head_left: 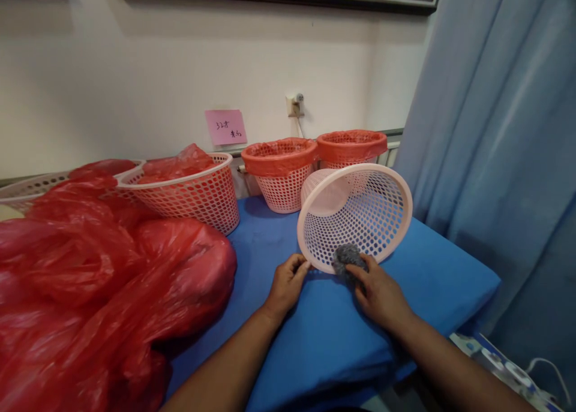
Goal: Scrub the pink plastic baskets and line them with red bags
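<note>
A pale pink plastic wastebasket [382,214] with holes in its wall lies tilted on the blue-covered table, its mouth facing me. My left hand [288,283] grips the lower left of its rim, thumb and fingers closed. In my right hand [380,292] is a dark grey scouring pad [348,261], pressed against the lower rim of the basket. The fingers of that hand are curled round the pad.
Two wastebaskets with red liners, a nearer one [282,184] and another [353,145], stand at the wall. Left are a pink basket [225,190] holding red plastic and a large heap of red bags [112,280]. A blue curtain [508,130] hangs right of the table [315,352].
</note>
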Demonstrator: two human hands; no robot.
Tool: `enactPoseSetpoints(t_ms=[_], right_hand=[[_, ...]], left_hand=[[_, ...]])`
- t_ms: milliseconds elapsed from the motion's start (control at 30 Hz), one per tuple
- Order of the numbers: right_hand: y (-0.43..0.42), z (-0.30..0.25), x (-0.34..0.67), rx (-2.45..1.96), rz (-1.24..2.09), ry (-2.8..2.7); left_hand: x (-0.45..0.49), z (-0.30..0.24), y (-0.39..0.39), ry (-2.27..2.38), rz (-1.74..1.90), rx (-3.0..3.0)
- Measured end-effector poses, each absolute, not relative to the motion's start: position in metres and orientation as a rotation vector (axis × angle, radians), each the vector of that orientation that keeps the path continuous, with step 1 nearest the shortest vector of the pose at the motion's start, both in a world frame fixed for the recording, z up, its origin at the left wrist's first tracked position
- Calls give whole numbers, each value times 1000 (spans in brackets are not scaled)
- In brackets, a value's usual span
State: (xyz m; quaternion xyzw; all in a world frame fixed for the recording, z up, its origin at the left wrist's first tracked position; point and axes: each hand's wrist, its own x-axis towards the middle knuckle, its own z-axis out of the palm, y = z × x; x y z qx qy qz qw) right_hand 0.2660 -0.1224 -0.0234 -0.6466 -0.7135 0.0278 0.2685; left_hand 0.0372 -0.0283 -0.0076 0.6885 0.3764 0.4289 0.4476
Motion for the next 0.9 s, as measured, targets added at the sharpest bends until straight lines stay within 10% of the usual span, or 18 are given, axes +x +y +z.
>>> enactPoseSetpoints(t_ms=[633,900], right_hand=[[-113,-20,317,-2008,-179,-1585],[-119,-31,264,-1553,270,-1737]], left_hand=[[48,-8,-37,924,935,1828],[45,0,-44,942,1033,1854]])
